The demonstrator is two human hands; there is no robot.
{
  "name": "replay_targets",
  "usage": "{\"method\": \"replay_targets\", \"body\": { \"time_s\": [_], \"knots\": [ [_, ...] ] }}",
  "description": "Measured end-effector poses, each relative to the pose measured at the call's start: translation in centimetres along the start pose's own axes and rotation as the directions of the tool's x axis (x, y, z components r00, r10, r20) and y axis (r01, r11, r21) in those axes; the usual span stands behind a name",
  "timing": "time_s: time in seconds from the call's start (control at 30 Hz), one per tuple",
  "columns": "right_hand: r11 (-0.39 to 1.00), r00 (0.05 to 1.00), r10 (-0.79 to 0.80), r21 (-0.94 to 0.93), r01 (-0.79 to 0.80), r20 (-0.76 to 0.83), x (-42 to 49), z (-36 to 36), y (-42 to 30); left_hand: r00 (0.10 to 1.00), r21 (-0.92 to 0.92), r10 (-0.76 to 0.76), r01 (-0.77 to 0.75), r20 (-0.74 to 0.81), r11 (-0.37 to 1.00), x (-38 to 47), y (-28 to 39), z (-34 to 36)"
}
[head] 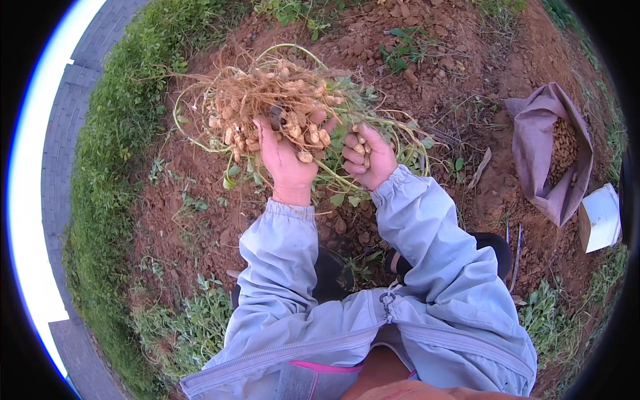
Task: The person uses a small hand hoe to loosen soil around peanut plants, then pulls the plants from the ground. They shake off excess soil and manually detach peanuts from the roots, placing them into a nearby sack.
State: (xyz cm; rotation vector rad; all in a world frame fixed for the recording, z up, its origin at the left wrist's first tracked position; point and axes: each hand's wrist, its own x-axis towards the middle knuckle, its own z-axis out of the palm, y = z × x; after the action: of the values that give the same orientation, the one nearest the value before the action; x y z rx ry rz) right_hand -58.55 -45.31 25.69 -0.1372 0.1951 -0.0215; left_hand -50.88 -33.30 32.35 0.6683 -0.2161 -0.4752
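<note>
My left hand (284, 162), palm up, holds a pulled peanut plant by its root end. Tangled brown roots (265, 92) and several tan peanut pods (296, 127) hang over the palm and fingers. The plant's green stems and leaves (400, 127) trail away to the right, behind my right hand. My right hand (374, 155) is curled around several loose peanut pods (361, 146), just right of the root clump. Some of the pods in that fist are hidden by the fingers.
An open purple-grey woven sack (537, 150) with peanuts (564, 150) inside stands at the right. Beside it is a white container (600, 218). Thin metal prongs (516, 255) lie near my right knee. Leafy plants (117, 165) border the reddish soil (172, 220) on the left, along a paved strip (62, 190).
</note>
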Motion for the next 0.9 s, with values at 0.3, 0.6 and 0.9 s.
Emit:
{"method": "replay_targets", "body": {
  "time_s": [0.3,0.6,0.9],
  "knots": [
    [0.955,0.997,0.029,-0.293,-0.050,-0.077,-0.4,1.1,1.0,0.997,0.209,-0.073,0.076,-0.020,0.975,-0.1,0.2,0.4],
    [0.974,0.984,0.006,-0.222,-0.045,-0.176,-2.0,-2.6,-0.8,0.968,0.262,0.091,-0.027,-0.234,0.965,-0.2,-0.9,2.3],
    [0.831,0.833,-0.539,0.242,0.502,0.123,-17.7,-0.7,-17.4,0.993,0.168,0.011,0.010,-0.121,0.986,-0.2,-0.3,4.3]
  ]
}}
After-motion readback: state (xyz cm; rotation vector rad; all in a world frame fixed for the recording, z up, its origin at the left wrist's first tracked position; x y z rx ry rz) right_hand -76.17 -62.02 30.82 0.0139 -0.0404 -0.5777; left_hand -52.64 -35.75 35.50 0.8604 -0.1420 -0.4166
